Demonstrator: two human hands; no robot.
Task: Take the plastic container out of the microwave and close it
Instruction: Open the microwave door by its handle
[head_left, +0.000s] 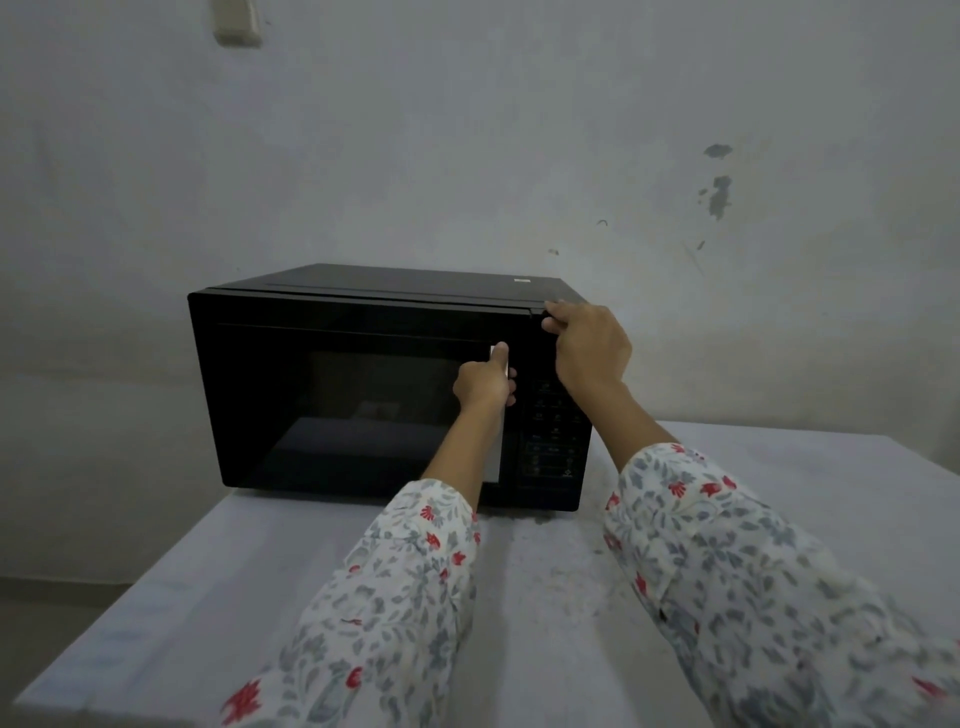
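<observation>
A black microwave (332, 374) stands on a white table, its door shut. My left hand (485, 382) is wrapped around the vertical silver door handle (493, 462), thumb pointing up along it. My right hand (589, 345) rests on the microwave's top right front corner, fingers curled over the edge. Behind the dark door glass a dim pale shape (376, 410) shows faintly; I cannot tell whether it is the plastic container.
The button panel (553, 436) fills the microwave's right side, between my two forearms. The white table (561, 582) stretches toward me, with its left edge dropping to the floor. A stained grey wall (519, 156) rises right behind the microwave.
</observation>
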